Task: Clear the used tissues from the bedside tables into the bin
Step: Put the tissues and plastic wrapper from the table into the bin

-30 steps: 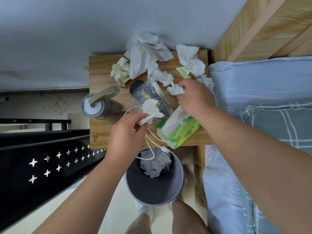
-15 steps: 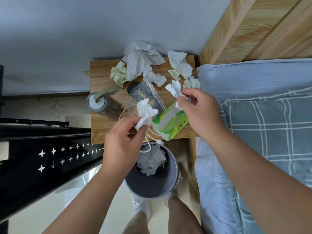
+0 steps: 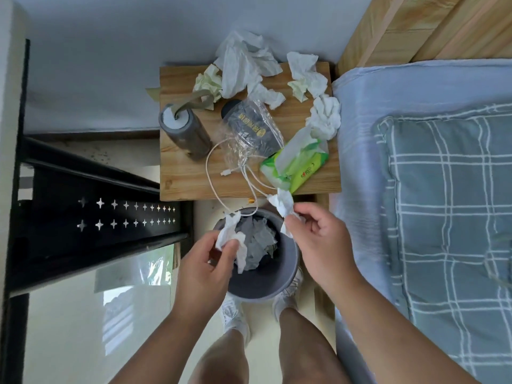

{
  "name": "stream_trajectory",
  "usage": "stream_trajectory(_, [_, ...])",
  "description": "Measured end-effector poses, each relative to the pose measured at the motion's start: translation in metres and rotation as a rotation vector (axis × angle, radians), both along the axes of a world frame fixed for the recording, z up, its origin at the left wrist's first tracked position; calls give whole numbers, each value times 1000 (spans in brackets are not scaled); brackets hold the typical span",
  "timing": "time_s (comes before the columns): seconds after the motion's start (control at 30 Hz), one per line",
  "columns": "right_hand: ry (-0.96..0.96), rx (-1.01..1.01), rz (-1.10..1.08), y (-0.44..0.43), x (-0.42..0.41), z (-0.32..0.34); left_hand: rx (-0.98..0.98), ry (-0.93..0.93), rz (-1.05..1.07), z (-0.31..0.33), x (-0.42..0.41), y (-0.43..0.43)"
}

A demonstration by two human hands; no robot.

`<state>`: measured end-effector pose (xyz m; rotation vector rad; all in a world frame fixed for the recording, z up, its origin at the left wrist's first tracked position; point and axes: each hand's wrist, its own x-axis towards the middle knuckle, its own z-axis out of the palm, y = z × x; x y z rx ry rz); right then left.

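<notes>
Now both hands have come off the desk [image 3: 188, 178] to the bin [image 3: 260, 293]: my left hand [image 3: 206, 261] pinches one tissue [image 3: 231, 236] over the opening, and my right hand [image 3: 318, 239] pinches another tissue [image 3: 284, 203], perhaps just outside the rim. Loose tissues [image 3: 243, 65] still litter the desk.

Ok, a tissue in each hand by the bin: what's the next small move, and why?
Probably open the left hand and let the left tissue drop: it hangs over the open mouth of the bin. The right tissue, pinched by the right hand, sits nearer the far rim and likely needs bringing inward first.
</notes>
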<state>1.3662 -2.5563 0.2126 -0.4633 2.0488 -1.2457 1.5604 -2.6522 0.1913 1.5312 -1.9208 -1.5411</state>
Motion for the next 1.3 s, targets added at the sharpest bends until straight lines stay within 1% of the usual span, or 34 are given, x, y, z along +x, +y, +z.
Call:
stream_trajectory(0.1, [-5,110,2,12,16,-29,25,-52,-24,-26,17,10])
stream_trajectory(0.13, [-3,180,23,15,20,-42,15,-96,-59,-38,23,12])
stream_trajectory(0.23, [13,380,100,27,25,-86,-27,-307,-194,-75,33,16])
stream_trajectory(0.37, [1,562,165,36,31,-144,31,-468,-274,-123,35,16])
stream_trajectory(0.5, [-93,604,143,30,31,-189,100,-504,-350,-163,32,11])
stream_trajectory(0.63, [-125,598,130,20,15,-211,141,-477,-424,-186,35,0])
stream_trajectory(0.7, [-171,629,129,17,11,-216,148,-486,-462,-191,37,-5])
stream_trajectory(0.83, [-225,690,182,20,10,-211,137,-522,-487,-179,35,-7])
stream_trajectory(0.93, [-230,651,140,26,10,-189,134,-496,-459,-156,31,-4])
stream_trajectory(1.03, [-214,527,64,23,5,-155,108,-340,-391,-125,25,-6])
stream_trajectory(1.13, [-240,401,15,11,-4,-112,107,-185,-309,-87,10,-9])
stream_trajectory(1.3, [-223,288,-43,-10,-32,-48,95,-68,-235,-32,-26,-21])
